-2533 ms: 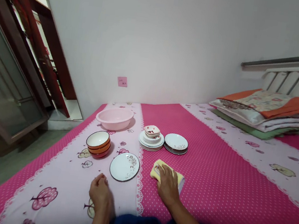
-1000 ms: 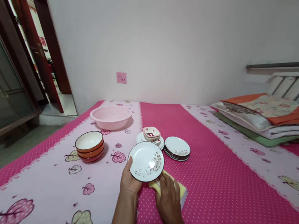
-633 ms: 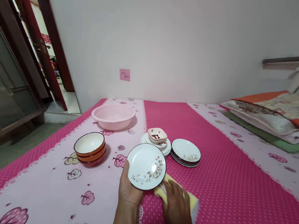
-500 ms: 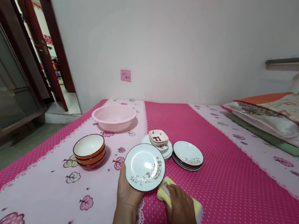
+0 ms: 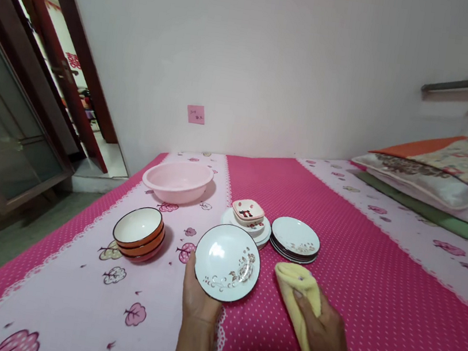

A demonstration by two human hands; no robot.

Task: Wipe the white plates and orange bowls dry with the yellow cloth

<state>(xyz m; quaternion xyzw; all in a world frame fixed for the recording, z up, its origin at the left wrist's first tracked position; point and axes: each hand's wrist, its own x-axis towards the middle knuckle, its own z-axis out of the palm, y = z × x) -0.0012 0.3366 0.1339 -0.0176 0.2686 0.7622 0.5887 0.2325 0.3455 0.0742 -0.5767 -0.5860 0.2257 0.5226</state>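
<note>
Tilted up toward me, a white plate (image 5: 226, 261) with a dark rim and a brown flower print rests in my left hand (image 5: 200, 298). The fingers of that hand are mostly hidden beneath the plate. To the right, my right hand (image 5: 326, 328) grips a folded yellow cloth (image 5: 299, 295), apart from the plate. Just beyond lies a stack of similar plates (image 5: 295, 237). Behind the held plate, small square dishes (image 5: 249, 211) sit piled on white plates (image 5: 266, 235).
A stack of orange bowls (image 5: 139, 232) stands at the left, with a pink basin (image 5: 178, 182) behind it. Folded bedding (image 5: 438, 175) lies at the far right. The pink patterned bedspread (image 5: 361, 263) runs up to the wall (image 5: 292, 67).
My right hand has moved right, away from the plate's edge, and has turned the cloth more upright. My left hand keeps the plate in nearly the same place.
</note>
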